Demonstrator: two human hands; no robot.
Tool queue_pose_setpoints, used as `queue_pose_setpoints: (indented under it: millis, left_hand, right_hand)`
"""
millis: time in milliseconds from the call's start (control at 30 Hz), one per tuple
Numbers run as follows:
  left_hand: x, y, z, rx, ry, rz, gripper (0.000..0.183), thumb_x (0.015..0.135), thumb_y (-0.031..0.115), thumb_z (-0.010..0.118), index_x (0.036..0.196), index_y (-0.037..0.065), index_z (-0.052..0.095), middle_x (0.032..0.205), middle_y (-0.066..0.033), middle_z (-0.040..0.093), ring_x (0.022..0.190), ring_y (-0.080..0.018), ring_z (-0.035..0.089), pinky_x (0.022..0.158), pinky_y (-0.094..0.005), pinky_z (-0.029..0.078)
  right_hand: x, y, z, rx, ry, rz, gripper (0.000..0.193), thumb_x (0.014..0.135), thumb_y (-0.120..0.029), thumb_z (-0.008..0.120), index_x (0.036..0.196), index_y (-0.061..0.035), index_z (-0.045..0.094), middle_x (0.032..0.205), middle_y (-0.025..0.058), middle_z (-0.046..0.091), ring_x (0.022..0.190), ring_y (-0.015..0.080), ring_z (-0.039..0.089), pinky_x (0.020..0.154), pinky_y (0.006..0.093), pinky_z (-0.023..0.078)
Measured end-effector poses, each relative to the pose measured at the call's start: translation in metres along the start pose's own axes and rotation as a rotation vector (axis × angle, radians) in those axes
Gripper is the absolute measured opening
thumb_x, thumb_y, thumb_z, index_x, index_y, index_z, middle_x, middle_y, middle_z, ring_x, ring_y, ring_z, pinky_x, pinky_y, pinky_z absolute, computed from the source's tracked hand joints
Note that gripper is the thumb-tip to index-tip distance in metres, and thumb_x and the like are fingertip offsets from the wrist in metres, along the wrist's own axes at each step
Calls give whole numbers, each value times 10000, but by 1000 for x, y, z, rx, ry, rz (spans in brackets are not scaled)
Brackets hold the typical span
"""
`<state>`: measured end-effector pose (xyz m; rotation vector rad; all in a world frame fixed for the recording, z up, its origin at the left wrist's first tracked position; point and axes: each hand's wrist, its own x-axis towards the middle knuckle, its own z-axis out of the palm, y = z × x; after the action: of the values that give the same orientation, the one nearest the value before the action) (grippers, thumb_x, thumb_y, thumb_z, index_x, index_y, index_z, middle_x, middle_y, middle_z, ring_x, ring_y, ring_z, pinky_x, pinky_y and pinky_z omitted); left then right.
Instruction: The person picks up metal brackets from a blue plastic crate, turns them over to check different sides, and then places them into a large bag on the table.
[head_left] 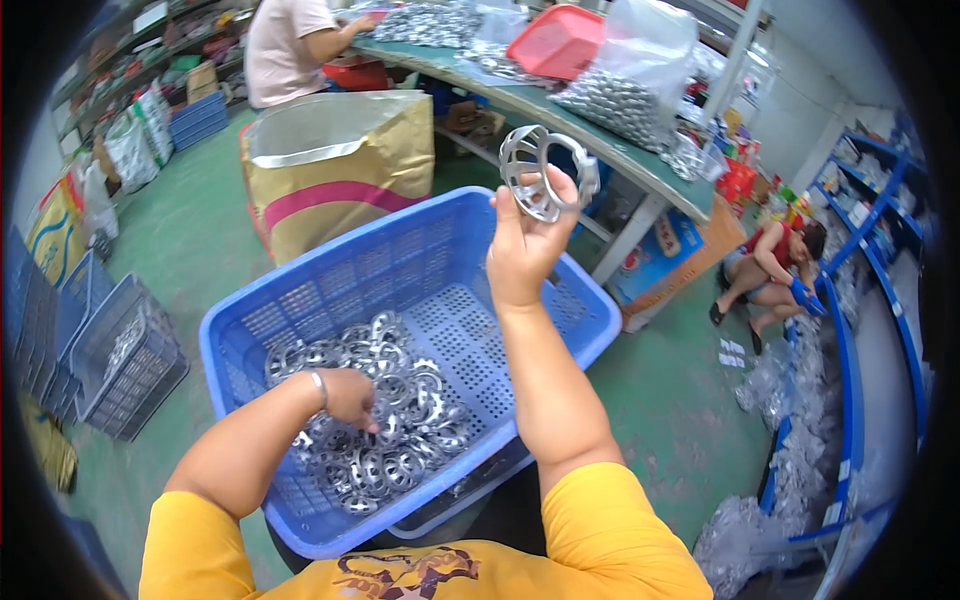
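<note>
Slotted silver ring [543,155] raised above blue basket [440,235].
Right grip [530,245] holds it; left grip [347,395] at the metal pile [395,440], hold unclear. Printed carton [655,250] and gold sack [350,170] stand beyond.

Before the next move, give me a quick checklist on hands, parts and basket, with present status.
1. Right hand has hold of the openwork metal ring: ok, raised above the basket.
2. Left hand at the loose metal rings: ok, fingers down at the pile.
3. Left hand gripping one ring: cannot tell, fingertips partly hidden.
4. Room in the blue plastic basket: ok, perforated floor bare toward the far side.
5. Hands gloved, wrists free of bands: not ok, both hands bare and a band on the left wrist.
6. Raised ring free of flaws: cannot tell, detail too small.
</note>
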<state>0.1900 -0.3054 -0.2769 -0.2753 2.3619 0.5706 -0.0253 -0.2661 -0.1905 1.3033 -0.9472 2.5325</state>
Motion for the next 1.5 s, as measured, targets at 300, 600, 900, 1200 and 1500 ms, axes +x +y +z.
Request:
queue_pose_setpoints:
  millis: [300, 600, 900, 1200, 1500]
  left_hand:
    - [4, 0, 2, -36, 1, -41, 449, 741, 483, 577, 807, 46, 653, 754, -139, 626, 717, -264, 594, 672, -349, 443]
    - [0, 2, -2, -76, 13, -58, 421, 747, 460, 586, 829, 53, 656, 756, -123, 633, 723, -242, 598, 679, -331, 448]
    - [-4, -9, 0, 0, 23, -10, 466, 757, 498, 551, 855, 54, 654, 802, -132, 633, 770, -262, 598, 714, -334, 446]
    - [-4, 4, -8, -25, 6, -2, 472, 758, 483, 548, 893, 40, 640, 840, -156, 625, 808, -303, 588, 740, -357, 443]
    - [-6, 9, -7, 7, 27, -18, 462, 749, 477, 559, 870, 40, 646, 815, -159, 625, 795, -308, 588, 735, -367, 445]
  right_hand:
    - [30, 35, -57, 282, 619, 826, 228, 717, -114, 639, 898, -118, 500, 647, 19, 512, 460, 100, 486, 443, 243, 436]
    - [32, 26, -51, -70, 354, 649, 253, 776, -183, 611, 954, -86, 460, 851, 35, 522, 639, 108, 535, 536, 227, 474]
    - [18, -24, -156, -359, 303, 255, 356, 760, -77, 611, 1060, -61, 422, 849, 99, 522, 649, 126, 544, 574, 236, 487]
    - [0, -95, -409, -1294, 728, 129, 486, 657, -115, 700, 1028, 15, 415, 811, 91, 550, 695, 168, 548, 662, 294, 452]
    - [-36, -215, -433, -2083, 803, 445, 463, 704, -95, 639, 1097, -61, 398, 1042, 182, 488, 943, 358, 512, 775, 431, 421]
